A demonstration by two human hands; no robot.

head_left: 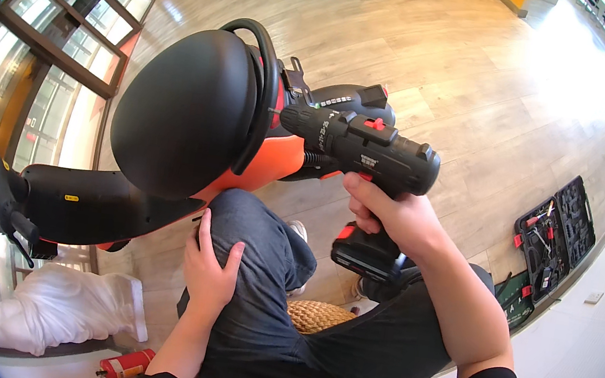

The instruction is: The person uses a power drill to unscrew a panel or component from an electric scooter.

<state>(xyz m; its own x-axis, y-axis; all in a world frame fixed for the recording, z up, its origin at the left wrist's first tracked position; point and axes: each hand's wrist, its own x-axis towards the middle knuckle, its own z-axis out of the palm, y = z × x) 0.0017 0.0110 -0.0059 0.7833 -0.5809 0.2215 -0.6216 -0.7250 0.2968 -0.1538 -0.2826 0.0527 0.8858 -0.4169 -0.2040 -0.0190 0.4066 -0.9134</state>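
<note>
My right hand is wrapped round the handle of a black cordless drill with red details and a battery at its base. The drill points left, its bit reaching the rear of an orange and black scooter, beside the black grab rail behind the seat. A black metal bracket stands just beyond the chuck. What the bit's tip touches is hard to make out. On my bent knee, close to the seat, rests my left hand, its fingers spread and holding nothing.
An unfolded black tool case with tools lies on the wooden floor to the right, next to a green case. A woven stool is beneath me. At lower left are a white cloth-like cover and a red fire extinguisher.
</note>
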